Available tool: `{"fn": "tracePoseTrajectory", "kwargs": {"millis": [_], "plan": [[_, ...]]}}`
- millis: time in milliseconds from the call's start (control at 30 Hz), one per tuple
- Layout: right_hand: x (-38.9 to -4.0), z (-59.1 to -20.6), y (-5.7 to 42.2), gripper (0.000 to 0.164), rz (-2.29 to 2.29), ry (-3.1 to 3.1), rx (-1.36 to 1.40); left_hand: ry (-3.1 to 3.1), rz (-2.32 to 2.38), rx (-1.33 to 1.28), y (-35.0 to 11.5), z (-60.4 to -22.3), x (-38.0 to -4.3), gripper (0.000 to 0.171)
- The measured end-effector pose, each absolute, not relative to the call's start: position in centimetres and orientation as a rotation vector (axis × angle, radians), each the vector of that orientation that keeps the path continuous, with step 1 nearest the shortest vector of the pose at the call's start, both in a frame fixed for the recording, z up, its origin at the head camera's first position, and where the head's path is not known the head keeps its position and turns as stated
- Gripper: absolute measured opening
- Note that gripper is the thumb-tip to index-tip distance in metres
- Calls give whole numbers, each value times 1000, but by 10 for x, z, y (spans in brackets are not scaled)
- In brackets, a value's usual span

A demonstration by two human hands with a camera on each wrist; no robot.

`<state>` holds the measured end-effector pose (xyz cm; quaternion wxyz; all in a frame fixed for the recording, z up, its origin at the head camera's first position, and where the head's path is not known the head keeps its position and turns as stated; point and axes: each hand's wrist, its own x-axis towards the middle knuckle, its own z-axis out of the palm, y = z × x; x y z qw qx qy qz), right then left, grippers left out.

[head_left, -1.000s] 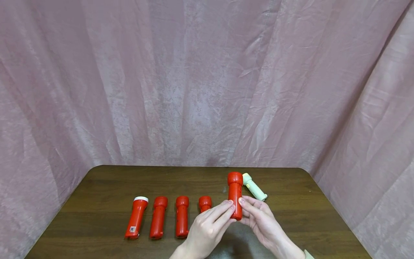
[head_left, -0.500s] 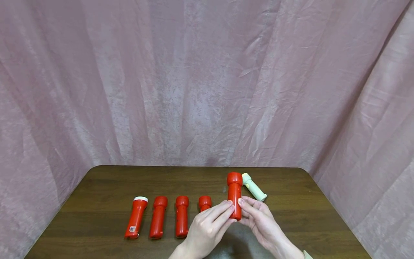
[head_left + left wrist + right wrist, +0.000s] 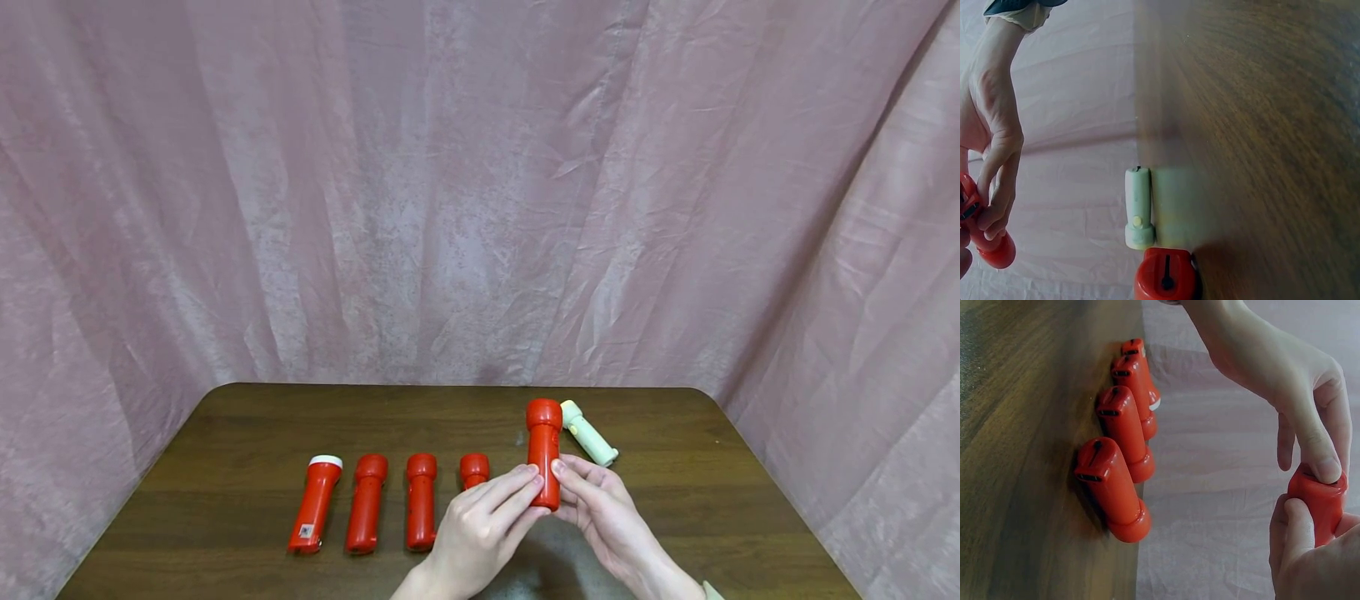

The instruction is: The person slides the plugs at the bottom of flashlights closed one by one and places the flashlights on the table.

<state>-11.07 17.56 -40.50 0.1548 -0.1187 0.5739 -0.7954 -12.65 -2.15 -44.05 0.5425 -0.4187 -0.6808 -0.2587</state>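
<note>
Both hands hold one red flashlight above the table, its wide head upward and away from the person. The left hand grips its lower end from the left; in the right wrist view the left thumb presses on the tail end. My right hand pinches the body from the right, thumb on the near side and fingers behind. Just left of it, another red flashlight lies partly hidden by the left hand. Two more red flashlights, a middle one and another, lie beside it.
At the row's left end lies a red flashlight with a white rim. A pale green flashlight lies slanted behind the right hand. Pink curtains rise behind the brown wooden table and at its sides.
</note>
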Motion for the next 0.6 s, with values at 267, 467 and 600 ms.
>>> {"fn": "tracePoseTrajectory", "kwargs": {"millis": [267,467,600], "plan": [[-111,-406,176,22,-2293,1650,-368,-1633,-663,-977,-20,-442,-126,31],[-111,-409,177,20,-2275,1695,-346,-1667,-710,-994,-21,-444,-125,32],[-111,-411,178,18,-2257,1754,-287,-1730,-794,-1018,-21,-445,-123,33]]}}
